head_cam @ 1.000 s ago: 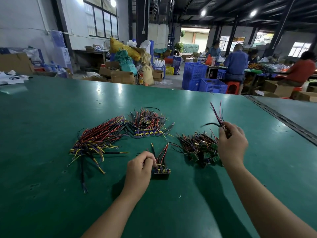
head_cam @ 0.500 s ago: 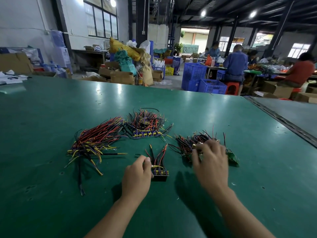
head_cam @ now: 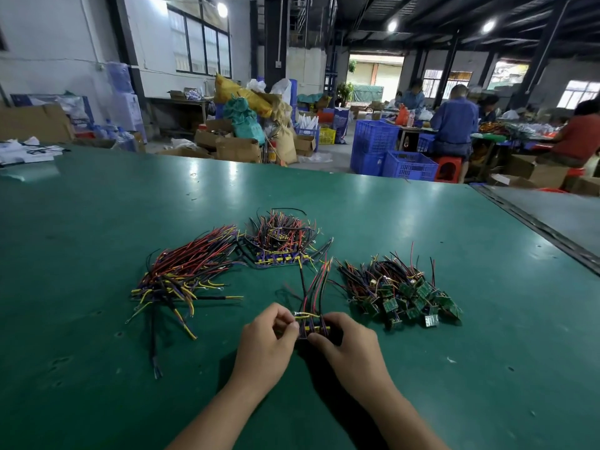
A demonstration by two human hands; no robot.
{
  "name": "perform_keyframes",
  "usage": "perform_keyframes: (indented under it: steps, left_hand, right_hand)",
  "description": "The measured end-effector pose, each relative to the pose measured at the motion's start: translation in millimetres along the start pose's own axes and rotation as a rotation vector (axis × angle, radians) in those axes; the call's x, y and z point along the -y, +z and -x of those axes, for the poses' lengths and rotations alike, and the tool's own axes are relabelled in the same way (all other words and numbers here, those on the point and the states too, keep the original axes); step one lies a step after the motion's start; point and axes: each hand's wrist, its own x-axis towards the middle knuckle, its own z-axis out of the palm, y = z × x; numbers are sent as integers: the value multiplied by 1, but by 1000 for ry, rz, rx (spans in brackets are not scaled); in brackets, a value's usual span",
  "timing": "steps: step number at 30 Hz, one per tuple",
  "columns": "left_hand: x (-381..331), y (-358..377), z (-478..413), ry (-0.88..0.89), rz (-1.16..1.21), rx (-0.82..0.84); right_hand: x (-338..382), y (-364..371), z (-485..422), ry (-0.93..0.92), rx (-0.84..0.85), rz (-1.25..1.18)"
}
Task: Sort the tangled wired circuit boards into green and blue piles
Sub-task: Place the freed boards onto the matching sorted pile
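A wired blue circuit board (head_cam: 313, 327) is pinched between the left grip (head_cam: 266, 341) and the right grip (head_cam: 352, 349), at the near middle of the green worktop (head_cam: 97, 384). Its wires are best eased apart gently, not yanked. The board then belongs with the blue pile (head_cam: 279, 254) beyond, not the green pile (head_cam: 409, 297) to the right. A loose wire bundle (head_cam: 181, 274) lies to the left. Blue crates (head_cam: 393, 151), cardboard boxes (head_cam: 238, 147) and seated workers (head_cam: 454, 125) are seen in the far hall.

Smooth, faintly glossy green bench (head_cam: 422, 222) with scuffs; plastic-coated red, black and yellow wires (head_cam: 181, 274); blue plastic crates (head_cam: 409, 165).
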Motion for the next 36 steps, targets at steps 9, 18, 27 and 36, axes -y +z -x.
perform_keyframes:
  steps: [9, 18, 27, 36]
  left_hand:
    - [-10, 3, 6, 101, 211, -29]
    - [-11, 10, 4, 66, 485, 12]
    - [-13, 4, 2, 52, 523, 40]
    - [-17, -1, 2, 22, 363, -93]
  right_hand:
    - [2, 2, 3, -254, -342, -83]
    - [5, 8, 8, -339, -190, -100]
    - [10, -3, 14, -170, -62, -227]
    - [7, -6, 12, 11, 46, -352]
